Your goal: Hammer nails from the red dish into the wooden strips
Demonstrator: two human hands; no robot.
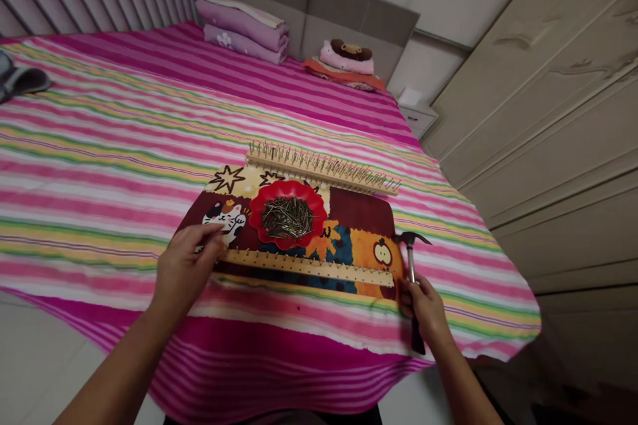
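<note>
My left hand (pixel 192 255) is at the left end of a pale wooden strip (pixel 309 267), thumb and forefinger pinched together. Anything between those fingertips is too small to make out. Small holes and a row of nails run along this strip, which lies on a patterned board (pixel 356 209). My right hand (pixel 423 305) grips a claw hammer (pixel 411 259) by its handle, head up, at the board's right edge. Between the hands, a red scalloped bowl (pixel 255 216) full of loose nails (pixel 289 218) sits on the board.
Behind the bowl, a second wooden strip (pixel 319 171) bristles with upright nails. The board rests on a bed with a striped sheet (pixel 124 146). Folded purple bedding (pixel 244 30) and a pink and orange pile (pixel 346 66) are by the headboard. A wardrobe (pixel 548 113) stands at right.
</note>
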